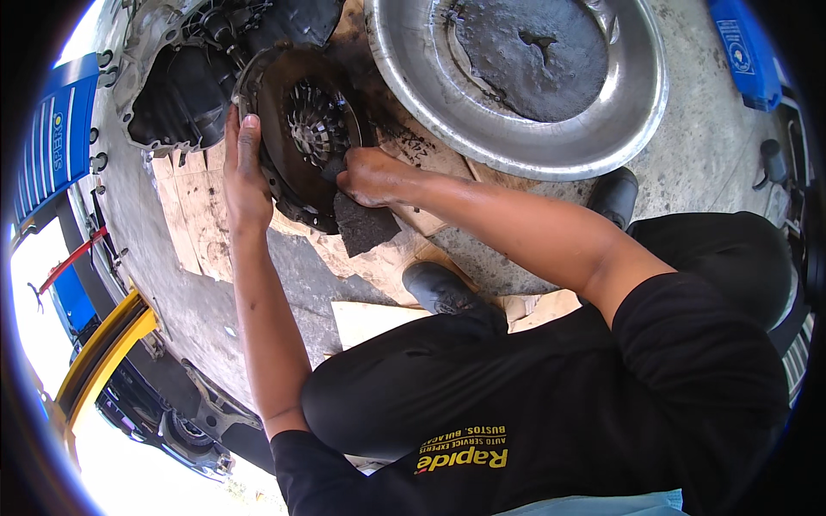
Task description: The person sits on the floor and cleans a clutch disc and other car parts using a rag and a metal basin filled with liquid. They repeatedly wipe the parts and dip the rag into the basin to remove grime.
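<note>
Brown metal disc (314, 126), centrally finned; right hand (372, 178) gripping ragged sheet (363, 227)

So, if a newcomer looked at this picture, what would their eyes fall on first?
Probably the wide metal basin at the top, right of centre, holding a dark grey mass with a ragged darker patch. Next, left of it, the eye may go to the round clutch pressure plate, with the left hand at its left rim and the right hand gripping a dark sheet at its lower right.
</note>
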`<state>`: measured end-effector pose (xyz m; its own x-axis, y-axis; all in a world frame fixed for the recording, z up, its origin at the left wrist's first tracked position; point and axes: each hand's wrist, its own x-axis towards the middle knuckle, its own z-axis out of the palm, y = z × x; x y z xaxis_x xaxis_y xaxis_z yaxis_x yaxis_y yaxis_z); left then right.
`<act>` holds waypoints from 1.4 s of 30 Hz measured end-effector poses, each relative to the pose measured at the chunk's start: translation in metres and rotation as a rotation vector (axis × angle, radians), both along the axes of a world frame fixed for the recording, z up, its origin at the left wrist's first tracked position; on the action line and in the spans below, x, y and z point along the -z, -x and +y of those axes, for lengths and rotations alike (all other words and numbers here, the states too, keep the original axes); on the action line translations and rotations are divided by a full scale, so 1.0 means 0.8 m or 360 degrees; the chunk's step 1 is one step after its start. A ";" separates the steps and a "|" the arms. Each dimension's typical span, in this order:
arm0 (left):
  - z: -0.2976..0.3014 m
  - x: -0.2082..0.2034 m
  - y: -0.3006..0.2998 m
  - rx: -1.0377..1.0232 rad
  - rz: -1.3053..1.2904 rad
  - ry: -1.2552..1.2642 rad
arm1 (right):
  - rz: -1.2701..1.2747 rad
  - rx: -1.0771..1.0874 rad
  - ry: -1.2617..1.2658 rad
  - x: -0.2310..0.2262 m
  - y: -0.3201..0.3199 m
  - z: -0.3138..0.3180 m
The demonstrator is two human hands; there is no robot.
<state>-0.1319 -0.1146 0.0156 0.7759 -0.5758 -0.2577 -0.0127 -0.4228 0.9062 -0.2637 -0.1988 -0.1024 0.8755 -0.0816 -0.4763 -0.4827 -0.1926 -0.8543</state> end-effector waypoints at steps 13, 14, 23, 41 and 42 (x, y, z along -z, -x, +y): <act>0.000 -0.006 -0.006 0.0134 -0.0168 -0.0120 | -0.0198 0.1413 -0.2211 0.009 -0.129 -0.074; 0.009 0.000 -0.010 0.0118 -0.0177 -0.0160 | -0.0188 0.1453 -0.2260 -0.001 -0.116 -0.067; 0.034 0.021 -0.028 0.0064 -0.0302 -0.0255 | -0.0292 0.0622 -0.1335 -0.059 -0.004 -0.028; 0.044 0.022 -0.028 0.0042 -0.0520 -0.0418 | -0.0303 0.1366 -0.0446 -0.002 -0.096 -0.037; 0.049 0.023 -0.029 0.0022 -0.0586 -0.0453 | -0.0396 0.1131 -0.0165 -0.022 -0.071 -0.034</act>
<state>-0.1089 -0.0757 -0.0027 0.8381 -0.5330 -0.1159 -0.3192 -0.6516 0.6881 -0.2070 -0.2257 -0.0849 0.7116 -0.6317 -0.3076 -0.2514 0.1798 -0.9510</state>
